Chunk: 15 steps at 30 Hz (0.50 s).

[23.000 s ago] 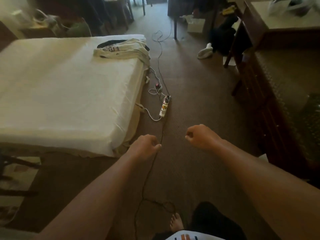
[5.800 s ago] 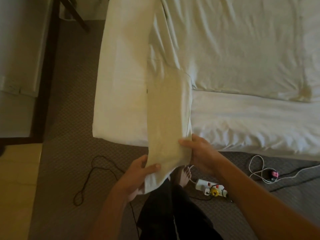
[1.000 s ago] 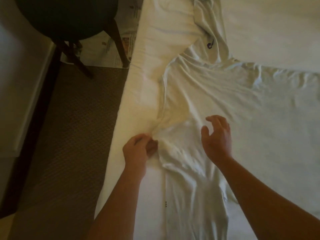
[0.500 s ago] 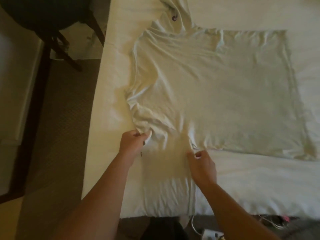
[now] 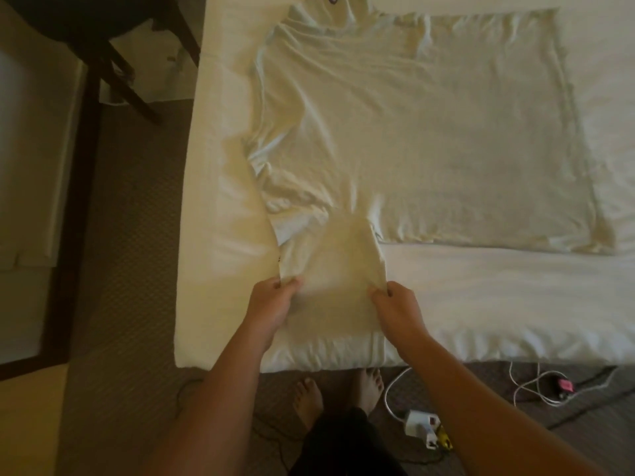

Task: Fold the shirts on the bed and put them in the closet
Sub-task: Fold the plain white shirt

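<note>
A cream shirt (image 5: pixel 429 132) lies spread flat on the white bed (image 5: pixel 498 304), its collar to the left and its hem to the right. The near sleeve (image 5: pixel 330 269) runs toward me over the bed's front edge. My left hand (image 5: pixel 275 300) pinches the sleeve's left edge. My right hand (image 5: pixel 395 304) pinches its right edge, and the cloth is stretched between the two hands. The far sleeve leaves the frame at the top.
A dark chair (image 5: pixel 113 46) stands on the carpet left of the bed. A white power strip (image 5: pixel 422 424) and cables (image 5: pixel 536 386) lie on the floor by my bare feet (image 5: pixel 336 393), right under the bed's front edge.
Both hands slid down the sleeve toward me, from the armpit to mid-sleeve, pulling it straight. One second ago my right hand hovered open over the shirt; now it pinches the sleeve edge.
</note>
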Each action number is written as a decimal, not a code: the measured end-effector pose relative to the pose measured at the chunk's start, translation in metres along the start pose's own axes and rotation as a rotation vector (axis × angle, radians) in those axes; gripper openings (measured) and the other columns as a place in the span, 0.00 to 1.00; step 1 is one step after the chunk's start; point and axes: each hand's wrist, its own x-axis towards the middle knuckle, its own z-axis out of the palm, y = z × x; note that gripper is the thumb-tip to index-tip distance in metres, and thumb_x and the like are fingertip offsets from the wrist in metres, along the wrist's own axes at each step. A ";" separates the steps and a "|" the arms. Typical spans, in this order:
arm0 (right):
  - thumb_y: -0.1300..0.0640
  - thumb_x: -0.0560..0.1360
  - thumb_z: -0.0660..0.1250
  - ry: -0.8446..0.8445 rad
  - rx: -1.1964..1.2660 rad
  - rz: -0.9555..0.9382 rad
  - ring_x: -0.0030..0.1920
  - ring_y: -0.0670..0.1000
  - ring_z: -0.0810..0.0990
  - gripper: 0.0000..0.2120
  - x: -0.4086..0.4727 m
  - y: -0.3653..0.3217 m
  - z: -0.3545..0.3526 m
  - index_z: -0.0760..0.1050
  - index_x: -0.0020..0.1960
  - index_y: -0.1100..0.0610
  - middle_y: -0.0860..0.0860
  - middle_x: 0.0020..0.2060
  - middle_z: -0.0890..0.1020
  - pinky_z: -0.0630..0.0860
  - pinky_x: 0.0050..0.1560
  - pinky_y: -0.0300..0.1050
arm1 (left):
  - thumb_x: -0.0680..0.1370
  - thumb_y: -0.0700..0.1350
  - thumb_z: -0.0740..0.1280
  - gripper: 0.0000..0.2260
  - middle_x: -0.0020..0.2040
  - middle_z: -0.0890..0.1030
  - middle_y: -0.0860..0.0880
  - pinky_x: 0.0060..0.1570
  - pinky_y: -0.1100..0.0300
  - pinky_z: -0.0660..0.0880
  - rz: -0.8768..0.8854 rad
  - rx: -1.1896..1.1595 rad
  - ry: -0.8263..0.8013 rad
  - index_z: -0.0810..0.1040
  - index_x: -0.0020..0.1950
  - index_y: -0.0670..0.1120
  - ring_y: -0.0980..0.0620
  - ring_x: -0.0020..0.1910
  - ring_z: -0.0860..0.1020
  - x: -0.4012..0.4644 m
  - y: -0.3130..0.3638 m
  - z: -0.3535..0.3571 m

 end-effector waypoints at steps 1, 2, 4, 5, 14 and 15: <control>0.54 0.81 0.63 0.015 0.074 0.002 0.42 0.55 0.81 0.10 -0.003 0.001 -0.001 0.78 0.48 0.59 0.56 0.42 0.82 0.76 0.41 0.50 | 0.81 0.53 0.69 0.08 0.50 0.85 0.47 0.56 0.41 0.81 0.001 -0.057 0.009 0.84 0.50 0.50 0.44 0.49 0.83 -0.003 -0.004 -0.002; 0.54 0.82 0.63 0.010 0.124 0.004 0.43 0.54 0.81 0.09 -0.009 0.004 0.000 0.78 0.50 0.58 0.54 0.43 0.82 0.76 0.40 0.48 | 0.82 0.54 0.67 0.09 0.51 0.85 0.46 0.55 0.39 0.81 -0.020 -0.123 0.005 0.83 0.50 0.50 0.43 0.50 0.83 -0.008 -0.008 -0.004; 0.54 0.82 0.64 -0.015 0.122 -0.001 0.42 0.51 0.81 0.08 -0.017 0.010 0.001 0.78 0.49 0.56 0.52 0.43 0.82 0.76 0.38 0.46 | 0.82 0.55 0.66 0.13 0.51 0.85 0.44 0.51 0.42 0.82 -0.093 -0.178 -0.034 0.82 0.50 0.47 0.42 0.49 0.83 -0.016 -0.014 -0.005; 0.53 0.81 0.64 -0.024 0.085 -0.001 0.42 0.51 0.80 0.08 -0.018 0.014 0.001 0.77 0.47 0.57 0.51 0.42 0.81 0.76 0.39 0.46 | 0.82 0.56 0.67 0.14 0.49 0.85 0.44 0.46 0.47 0.82 -0.124 -0.149 -0.065 0.82 0.50 0.45 0.43 0.46 0.84 -0.020 -0.018 -0.005; 0.48 0.83 0.61 -0.034 -0.195 -0.044 0.48 0.52 0.79 0.11 -0.032 0.030 -0.009 0.74 0.56 0.55 0.51 0.50 0.80 0.79 0.53 0.53 | 0.81 0.48 0.70 0.08 0.48 0.85 0.43 0.38 0.51 0.83 -0.087 -0.079 -0.042 0.82 0.49 0.44 0.42 0.49 0.84 -0.044 -0.052 -0.005; 0.49 0.82 0.61 -0.057 -0.259 -0.041 0.49 0.53 0.80 0.12 -0.030 0.031 -0.010 0.75 0.55 0.57 0.53 0.50 0.80 0.80 0.54 0.55 | 0.81 0.48 0.70 0.08 0.48 0.84 0.43 0.40 0.48 0.84 -0.084 -0.043 -0.026 0.82 0.50 0.44 0.42 0.48 0.84 -0.044 -0.057 -0.004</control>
